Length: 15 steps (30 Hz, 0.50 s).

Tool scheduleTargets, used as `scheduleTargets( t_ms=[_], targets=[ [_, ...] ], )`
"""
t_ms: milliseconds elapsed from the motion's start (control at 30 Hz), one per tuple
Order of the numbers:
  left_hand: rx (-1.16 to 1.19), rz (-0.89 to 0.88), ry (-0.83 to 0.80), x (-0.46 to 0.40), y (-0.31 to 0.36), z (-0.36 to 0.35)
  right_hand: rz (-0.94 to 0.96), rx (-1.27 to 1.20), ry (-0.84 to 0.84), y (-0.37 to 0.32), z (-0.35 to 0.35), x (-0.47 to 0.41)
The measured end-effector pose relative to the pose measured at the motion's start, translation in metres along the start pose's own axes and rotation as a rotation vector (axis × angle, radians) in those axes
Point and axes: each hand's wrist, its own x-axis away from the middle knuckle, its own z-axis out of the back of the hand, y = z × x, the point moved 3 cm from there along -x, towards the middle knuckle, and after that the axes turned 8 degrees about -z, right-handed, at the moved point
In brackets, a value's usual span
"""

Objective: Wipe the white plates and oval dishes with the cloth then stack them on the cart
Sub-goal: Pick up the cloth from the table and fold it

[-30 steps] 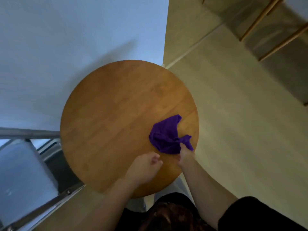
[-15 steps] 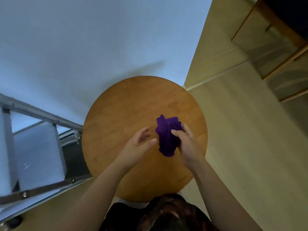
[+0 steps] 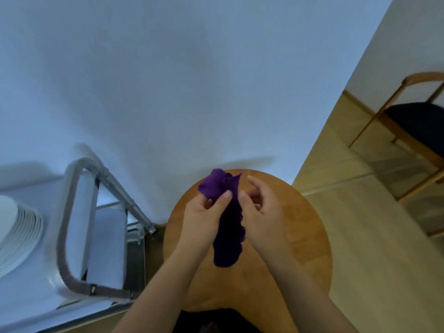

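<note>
A purple cloth (image 3: 228, 234) hangs bunched between my two hands, lifted above the round wooden table (image 3: 300, 236). My left hand (image 3: 204, 217) pinches its upper part with thumb and fingers. My right hand (image 3: 262, 212) touches the cloth's right side with curled fingers; its grip is partly hidden. A stack of white plates (image 3: 16, 236) sits on the cart (image 3: 72, 212) at the far left, cut off by the frame edge.
The cart's metal handle frame (image 3: 64, 236) stands between the plates and the table. A white wall fills the upper view. A wooden chair with a dark seat (image 3: 418, 126) stands on the light floor at the right.
The cloth went from lying on the table, pinched by my right hand, to being held up in both hands. The view swung left, bringing the cart and plates into sight.
</note>
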Motion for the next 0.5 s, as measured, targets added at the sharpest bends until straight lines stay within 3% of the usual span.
scheduleTargets(
  t_ms=[67, 133, 367, 500],
  targets=[
    [-0.057, -0.066, 0.055, 0.0, 0.009, 0.013, 0.003, -0.101, -0.081, -0.008, -0.015, 0.007],
    [-0.146, -0.114, 0.041, -0.001, 0.017, 0.02, 0.04, -0.041, -0.159, -0.014, -0.028, 0.01],
    [-0.031, -0.058, -0.005, -0.008, 0.038, 0.065, -0.078, -0.291, -0.134, -0.033, -0.025, -0.008],
    [0.012, 0.008, -0.034, -0.013, 0.045, 0.088, -0.049, -0.146, -0.209, -0.041, -0.028, -0.014]
  ],
)
